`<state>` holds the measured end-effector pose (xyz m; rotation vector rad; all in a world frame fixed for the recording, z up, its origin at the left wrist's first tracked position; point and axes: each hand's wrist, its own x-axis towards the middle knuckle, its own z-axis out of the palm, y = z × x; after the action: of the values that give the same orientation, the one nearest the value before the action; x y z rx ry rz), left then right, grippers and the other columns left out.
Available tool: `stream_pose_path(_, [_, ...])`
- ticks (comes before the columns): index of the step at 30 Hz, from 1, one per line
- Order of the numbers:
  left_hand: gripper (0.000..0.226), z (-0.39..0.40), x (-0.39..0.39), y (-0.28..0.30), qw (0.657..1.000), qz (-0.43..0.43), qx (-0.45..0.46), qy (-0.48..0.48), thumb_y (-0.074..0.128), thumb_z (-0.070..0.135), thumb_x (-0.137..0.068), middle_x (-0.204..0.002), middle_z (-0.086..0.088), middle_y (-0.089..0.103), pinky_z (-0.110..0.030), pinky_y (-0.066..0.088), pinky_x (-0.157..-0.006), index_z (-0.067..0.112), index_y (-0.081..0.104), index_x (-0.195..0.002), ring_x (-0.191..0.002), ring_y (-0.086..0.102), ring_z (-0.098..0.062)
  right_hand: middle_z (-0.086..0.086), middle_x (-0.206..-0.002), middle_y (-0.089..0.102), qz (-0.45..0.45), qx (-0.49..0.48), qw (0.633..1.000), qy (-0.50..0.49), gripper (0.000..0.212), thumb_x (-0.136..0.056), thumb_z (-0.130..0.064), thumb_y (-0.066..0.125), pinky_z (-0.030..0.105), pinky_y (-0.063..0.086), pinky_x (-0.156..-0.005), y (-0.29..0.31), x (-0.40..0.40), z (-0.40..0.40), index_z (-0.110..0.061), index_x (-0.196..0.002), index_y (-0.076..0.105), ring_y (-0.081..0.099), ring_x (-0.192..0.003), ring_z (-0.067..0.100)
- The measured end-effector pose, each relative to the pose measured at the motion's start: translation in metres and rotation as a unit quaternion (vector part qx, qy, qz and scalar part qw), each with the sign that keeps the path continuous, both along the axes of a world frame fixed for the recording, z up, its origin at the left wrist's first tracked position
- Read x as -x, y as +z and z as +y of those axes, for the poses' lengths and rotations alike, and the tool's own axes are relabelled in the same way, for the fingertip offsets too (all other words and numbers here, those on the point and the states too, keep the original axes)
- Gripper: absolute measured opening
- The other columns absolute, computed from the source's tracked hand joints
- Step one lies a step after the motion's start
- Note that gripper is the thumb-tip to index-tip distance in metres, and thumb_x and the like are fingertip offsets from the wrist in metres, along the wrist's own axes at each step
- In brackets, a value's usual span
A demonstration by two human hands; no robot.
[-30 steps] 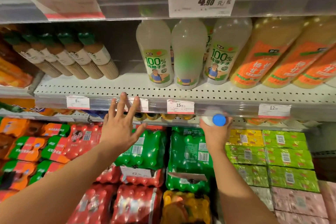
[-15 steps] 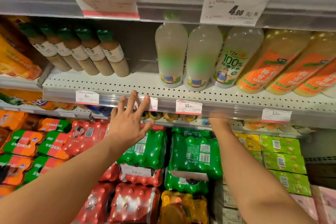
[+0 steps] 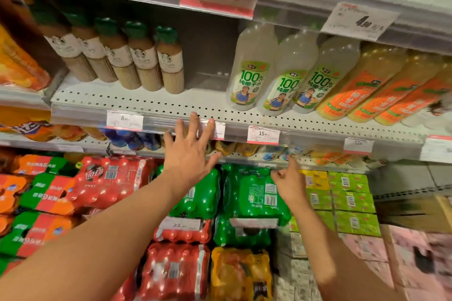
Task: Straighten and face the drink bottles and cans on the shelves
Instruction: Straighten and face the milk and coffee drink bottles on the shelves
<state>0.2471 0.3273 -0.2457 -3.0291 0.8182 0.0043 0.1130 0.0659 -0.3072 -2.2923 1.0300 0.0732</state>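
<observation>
While spread flat against the clear plastic price rail [image 3: 305, 140] of the white perforated metal shelf [image 3: 137, 101], left hand [image 3: 189, 154] open, fingers straight and splayed, fingertips [image 3: 194, 117] reaching the shelf's front edge and covering part of a price tag. Right hand [image 3: 289, 182] lower, just under that same rail and to the right of the left hand, fingers loosely curled with the index raised toward the underside of the lower shelf lip, holding nothing.

Standing on the shelf above the rail: three pale translucent coconut-water bottles with green "100%" labels [image 3: 252, 73], close together, labels all facing forward, set back from the front edge with bare perforated metal before them. Touching their right side, a row of orange-labelled yellow juice bottles [image 3: 367, 90]. Well to their left, five brown coffee bottles with green caps and white labels [image 3: 146, 61], shoulder to shoulder. Between coffee and coconut water, a wide open gap of bare shelf reaching back to the grey rear wall, directly above the left hand.

Under the rail, dimly seen small bottles, partly hidden by both hands and the rail. Further below, green shrink-wrapped soda packs [image 3: 249, 193] between the two forearms, red shrink-wrapped soda packs [image 3: 110, 178] left of them.
</observation>
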Motion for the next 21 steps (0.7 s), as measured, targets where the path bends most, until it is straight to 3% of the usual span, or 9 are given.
stream_pose_path(3, [0.084,0.000,-0.002,0.004,1.000,0.025,-0.001,-0.002,0.024,0.077,-0.094,-0.167,-0.013,0.005,-0.065,0.035,-0.109,0.033,-0.005,-0.159,-0.147,0.017,-0.048,0.000,-0.110,0.073,0.020,0.014,0.996,0.081,0.055,-0.093,-0.029,0.068,0.036,0.057,-0.081,0.012,0.031,0.021,-0.021,-0.143,0.047,0.069,-0.089,0.017])
stream_pose_path(5, [0.083,0.000,-0.001,0.010,0.999,0.044,-0.003,0.001,0.025,0.077,-0.094,-0.167,-0.012,0.006,-0.065,0.034,-0.109,0.034,-0.003,-0.159,-0.147,0.016,-0.048,-0.009,-0.107,0.070,0.004,0.026,0.992,0.127,0.046,-0.093,-0.032,0.066,0.031,0.056,-0.080,0.032,0.035,0.033,-0.026,-0.137,0.054,0.066,-0.083,0.008])
stream_pose_path(10, [0.068,0.010,-0.002,0.050,0.994,0.096,0.055,-0.002,0.038,0.064,-0.098,-0.163,-0.008,0.022,-0.056,0.042,-0.106,0.032,0.022,-0.156,-0.144,0.027,-0.038,-0.014,-0.102,0.064,-0.100,0.050,0.969,0.220,0.036,-0.094,-0.031,0.061,0.032,0.053,-0.083,0.123,0.008,0.054,-0.028,-0.129,0.059,0.064,-0.089,0.006])
stream_pose_path(14, [0.060,0.050,0.016,0.097,0.981,0.000,0.192,0.037,0.045,0.051,-0.095,-0.142,-0.010,0.051,-0.045,0.049,-0.099,0.016,0.050,-0.144,-0.126,0.049,-0.034,-0.008,-0.123,0.061,-0.187,0.107,0.931,0.295,0.039,-0.096,-0.035,0.058,0.035,0.047,-0.094,0.207,-0.037,0.088,-0.031,-0.134,0.054,0.058,-0.113,0.015])
stream_pose_path(18, [0.057,0.110,0.022,0.145,0.969,-0.073,0.216,0.092,0.051,0.048,-0.098,-0.143,-0.007,0.051,-0.043,0.046,-0.102,0.015,0.050,-0.145,-0.128,0.048,-0.030,0.000,-0.148,0.049,-0.288,0.215,0.851,0.383,0.049,-0.093,-0.029,0.062,0.037,0.033,-0.114,0.284,-0.088,0.146,-0.021,-0.141,0.053,0.041,-0.138,0.021])
stream_pose_path(21, [0.055,0.164,0.019,0.181,0.954,-0.133,0.241,0.120,0.055,0.045,-0.099,-0.145,-0.005,0.049,-0.041,0.043,-0.107,0.017,0.048,-0.146,-0.134,0.043,-0.025,0.005,-0.161,0.034,-0.306,0.297,0.803,0.417,0.061,-0.094,-0.034,0.061,0.040,0.017,-0.123,0.322,-0.117,0.195,-0.018,-0.150,0.044,0.025,-0.150,0.025])
